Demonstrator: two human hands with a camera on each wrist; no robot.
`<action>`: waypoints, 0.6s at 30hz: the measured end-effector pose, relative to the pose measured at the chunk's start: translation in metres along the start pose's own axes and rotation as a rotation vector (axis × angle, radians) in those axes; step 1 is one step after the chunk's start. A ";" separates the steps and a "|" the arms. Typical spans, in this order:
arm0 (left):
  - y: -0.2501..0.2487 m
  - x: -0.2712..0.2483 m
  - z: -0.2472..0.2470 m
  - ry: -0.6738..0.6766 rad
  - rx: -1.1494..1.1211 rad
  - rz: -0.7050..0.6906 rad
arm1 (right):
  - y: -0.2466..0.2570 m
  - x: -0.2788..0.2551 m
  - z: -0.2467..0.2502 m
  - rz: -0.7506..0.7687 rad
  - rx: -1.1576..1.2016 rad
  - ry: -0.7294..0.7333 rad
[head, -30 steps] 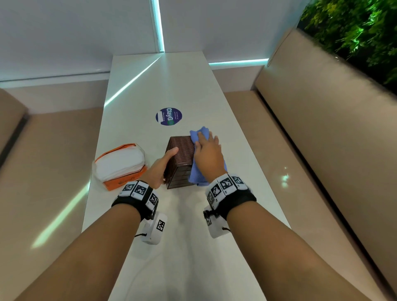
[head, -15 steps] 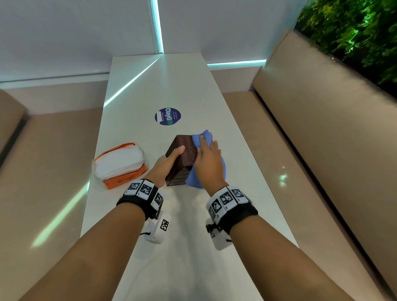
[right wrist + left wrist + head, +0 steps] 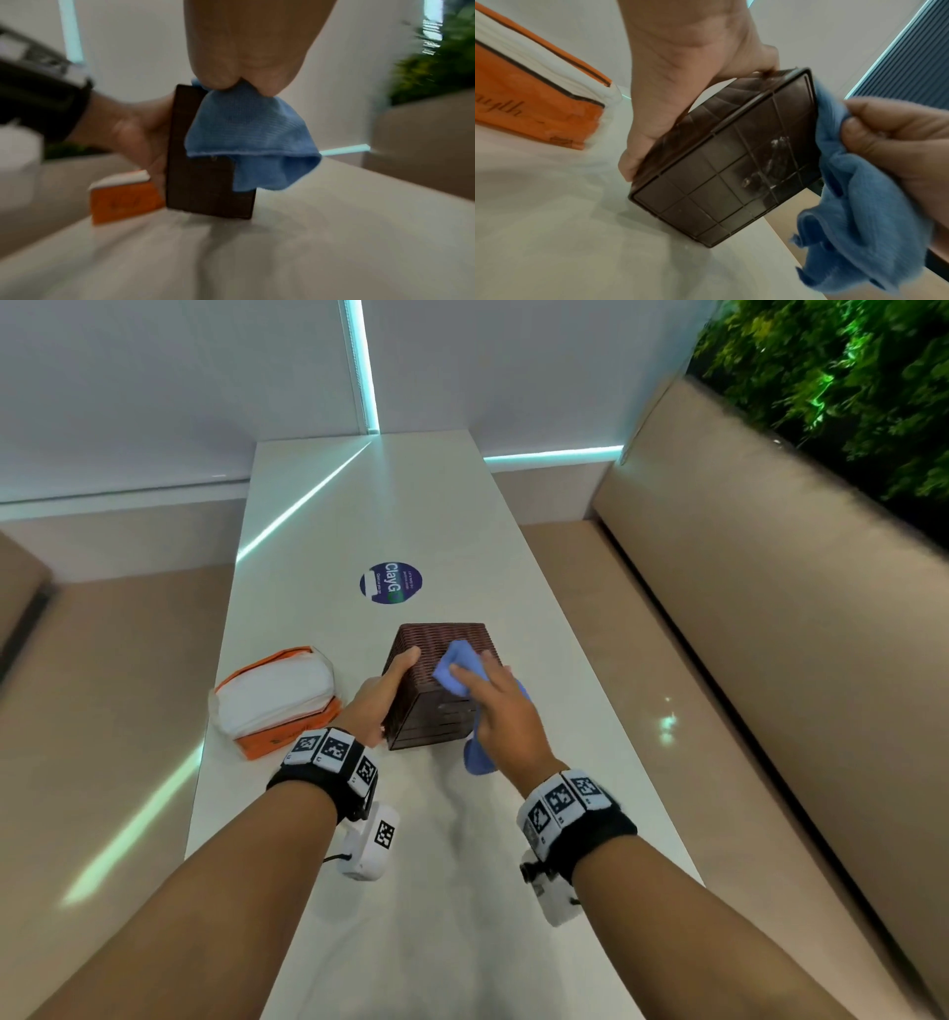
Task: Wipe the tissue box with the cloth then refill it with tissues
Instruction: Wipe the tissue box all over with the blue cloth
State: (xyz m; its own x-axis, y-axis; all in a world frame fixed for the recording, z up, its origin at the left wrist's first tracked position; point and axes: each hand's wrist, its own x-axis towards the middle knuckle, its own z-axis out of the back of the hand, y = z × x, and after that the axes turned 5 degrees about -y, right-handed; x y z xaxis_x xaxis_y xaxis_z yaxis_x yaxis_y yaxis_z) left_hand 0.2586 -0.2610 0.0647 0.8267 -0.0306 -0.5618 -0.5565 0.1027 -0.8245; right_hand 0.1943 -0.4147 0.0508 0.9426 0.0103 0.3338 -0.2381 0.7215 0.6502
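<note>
A dark brown woven tissue box [image 3: 436, 642] lies on its side on the white table [image 3: 452, 906], its gridded base turned toward me. My left hand [image 3: 382, 695] grips its left side, thumb on the upper face. My right hand [image 3: 506, 711] holds a blue cloth [image 3: 459, 662] against the box's upper face, and the cloth's loose end hangs down the right side. The left wrist view shows the base of the box [image 3: 721, 170], the left hand [image 3: 670, 81] round its edge, and the right hand [image 3: 898, 134] pinching the cloth [image 3: 847, 192]. An orange and white tissue pack [image 3: 277, 695] lies left of the box.
A round blue sticker [image 3: 391, 582] is on the table beyond the box. Beige benches [image 3: 770, 634] run along both long sides of the narrow table, whose right edge is near the box. A green plant wall [image 3: 847, 377] is at the far right.
My right hand has slid the cloth from the box's right side up onto its upper face. The box has turned so its base faces me. The left hand keeps its grip.
</note>
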 end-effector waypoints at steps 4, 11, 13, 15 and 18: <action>0.000 0.002 -0.002 -0.017 -0.009 -0.027 | 0.004 0.021 0.023 -0.330 -0.035 0.062; 0.000 0.007 -0.005 -0.031 0.043 -0.096 | 0.033 0.057 0.002 -0.098 -0.116 0.125; 0.002 0.006 -0.004 -0.012 0.014 -0.097 | 0.024 0.061 -0.003 -0.182 -0.135 0.107; 0.002 0.005 0.000 0.010 -0.020 -0.088 | 0.011 0.065 0.003 -0.316 -0.038 0.052; 0.002 0.002 0.002 0.026 -0.043 -0.050 | 0.006 0.071 0.014 -0.423 0.133 0.074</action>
State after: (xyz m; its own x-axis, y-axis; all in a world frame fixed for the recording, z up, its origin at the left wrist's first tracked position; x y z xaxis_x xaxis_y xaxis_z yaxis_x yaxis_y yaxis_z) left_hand 0.2597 -0.2591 0.0619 0.8517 -0.0601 -0.5206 -0.5177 0.0573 -0.8536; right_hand 0.2565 -0.4197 0.0877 0.9766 -0.2134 -0.0271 0.1485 0.5777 0.8026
